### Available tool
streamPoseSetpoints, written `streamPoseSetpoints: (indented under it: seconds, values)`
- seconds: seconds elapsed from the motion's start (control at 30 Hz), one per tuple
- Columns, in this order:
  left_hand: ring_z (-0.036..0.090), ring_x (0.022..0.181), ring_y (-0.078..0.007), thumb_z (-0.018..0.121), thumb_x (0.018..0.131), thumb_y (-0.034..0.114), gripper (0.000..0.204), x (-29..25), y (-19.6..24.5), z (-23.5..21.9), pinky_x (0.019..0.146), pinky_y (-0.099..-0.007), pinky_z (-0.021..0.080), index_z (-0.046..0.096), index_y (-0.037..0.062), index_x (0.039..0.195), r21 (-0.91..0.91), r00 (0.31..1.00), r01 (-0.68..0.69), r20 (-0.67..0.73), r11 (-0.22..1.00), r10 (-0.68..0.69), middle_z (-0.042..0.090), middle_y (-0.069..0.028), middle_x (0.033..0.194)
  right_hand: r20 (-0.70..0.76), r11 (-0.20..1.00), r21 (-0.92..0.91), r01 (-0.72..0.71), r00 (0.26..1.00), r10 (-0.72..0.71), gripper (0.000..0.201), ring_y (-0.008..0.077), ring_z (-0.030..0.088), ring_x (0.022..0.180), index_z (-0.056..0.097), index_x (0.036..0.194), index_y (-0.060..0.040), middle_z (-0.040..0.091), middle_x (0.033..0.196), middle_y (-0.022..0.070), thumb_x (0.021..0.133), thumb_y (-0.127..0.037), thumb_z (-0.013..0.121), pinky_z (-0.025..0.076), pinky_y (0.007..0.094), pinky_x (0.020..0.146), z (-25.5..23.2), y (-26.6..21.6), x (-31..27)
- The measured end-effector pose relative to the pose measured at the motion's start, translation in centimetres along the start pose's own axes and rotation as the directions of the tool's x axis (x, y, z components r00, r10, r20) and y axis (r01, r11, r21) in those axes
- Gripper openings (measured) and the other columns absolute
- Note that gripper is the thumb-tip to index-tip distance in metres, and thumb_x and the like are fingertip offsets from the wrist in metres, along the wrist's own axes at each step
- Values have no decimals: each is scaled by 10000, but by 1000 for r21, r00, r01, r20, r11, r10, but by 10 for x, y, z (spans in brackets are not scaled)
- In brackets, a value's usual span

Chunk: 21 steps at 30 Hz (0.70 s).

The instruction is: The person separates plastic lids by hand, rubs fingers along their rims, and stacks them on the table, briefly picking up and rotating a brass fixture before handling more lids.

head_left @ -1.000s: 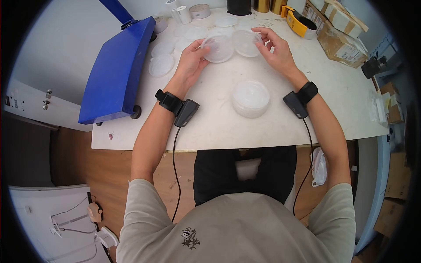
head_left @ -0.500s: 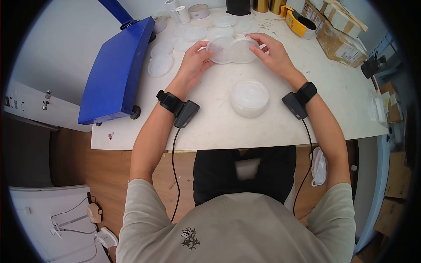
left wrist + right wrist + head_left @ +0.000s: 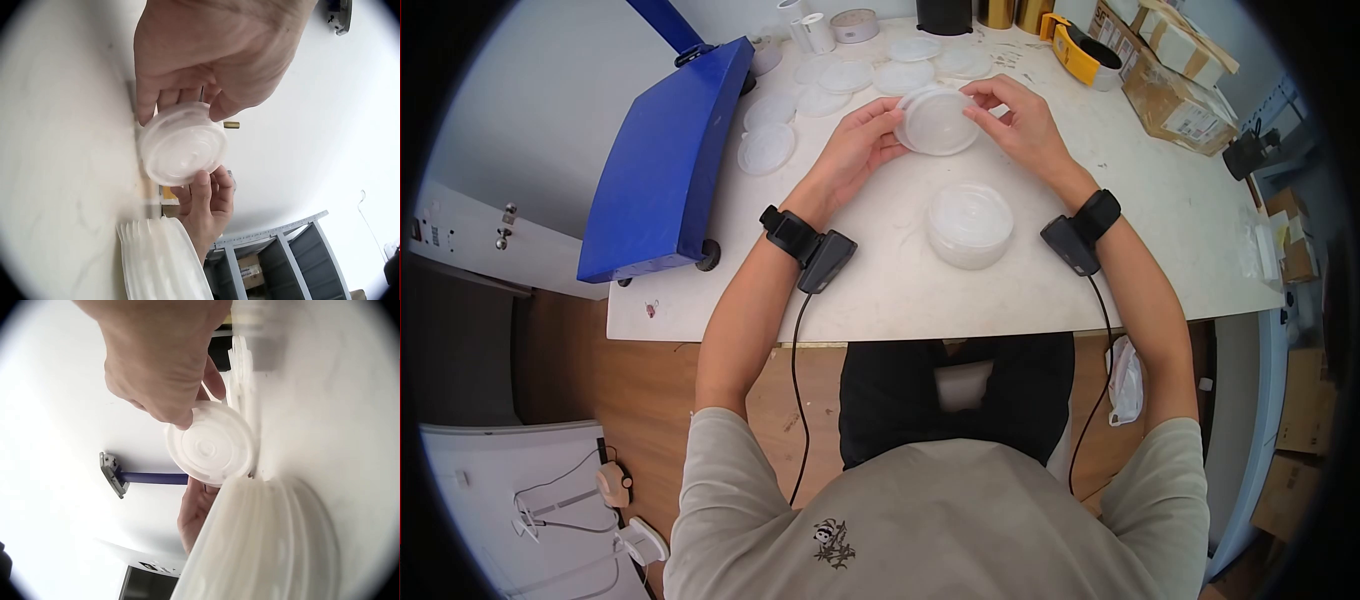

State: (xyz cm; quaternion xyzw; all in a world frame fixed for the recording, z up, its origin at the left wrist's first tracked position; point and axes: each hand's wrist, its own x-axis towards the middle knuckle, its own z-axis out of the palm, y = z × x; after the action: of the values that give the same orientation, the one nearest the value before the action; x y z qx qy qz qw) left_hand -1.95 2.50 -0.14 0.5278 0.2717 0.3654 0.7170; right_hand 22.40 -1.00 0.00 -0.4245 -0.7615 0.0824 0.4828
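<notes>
Two translucent round plastic lids [image 3: 941,125] are held over the far part of the table, one overlapping the other almost fully. My left hand [image 3: 858,145] pinches their left edge between thumb and fingers. On the opposite edge, the thumb and fingers of my right hand [image 3: 1025,122] pinch the lids. The right wrist view shows concentric rings on the face of the front lid [image 3: 209,445]. Nearer to me stands a stack of similar lids [image 3: 970,225], its ridged side visible in the left wrist view.
Several loose lids [image 3: 845,76] lie spread behind and left of my hands. A blue platform scale [image 3: 665,165] stands at the left. Along the back are white rolls [image 3: 818,34], a yellow tape dispenser [image 3: 1075,52] and cardboard boxes [image 3: 1185,105].
The two lids were apart side by side, one in each hand. They have come together and now overlap, with the right hand's lid moved left and the left hand shifted slightly right.
</notes>
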Motion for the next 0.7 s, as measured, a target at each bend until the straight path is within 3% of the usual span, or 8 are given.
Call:
streamPoseSetpoints:
  seconds: [0.2, 0.47, 0.7]
  values:
    - [611, 1121, -184, 484, 1016, 178, 299, 0, 0, 3, 1008, -345, 489, 526, 22, 1267, -14, 998, 8, 68, 1000, -7, 614, -99, 1226, -8, 1000, -18, 19, 1000, -19, 190, 124, 619, 767, 691, 1019, -58, 662, 875, 38, 849, -136, 726, 478, 257, 584, 1, 1, 0]
    - [606, 1127, -187, 458, 1027, 208, 317, -3, 3, 8, 999, -352, 489, 515, 18, 1274, -8, 997, 20, 75, 1000, -19, 609, -99, 1232, -13, 1000, -8, -5, 1000, 5, 191, 126, 608, 754, 693, 1008, -57, 661, 868, 39, 848, -154, 731, 474, 260, 599, 2, 0, -1]
    - [628, 1060, -155, 564, 994, 207, 289, 0, -3, 4, 956, -320, 510, 536, 52, 1236, 54, 998, 13, 68, 998, -17, 629, -80, 1176, -14, 1000, -15, -1, 1000, 0, 193, 124, 601, 757, 696, 1008, -56, 656, 859, 39, 855, -167, 729, 474, 258, 613, 2, -3, -1]
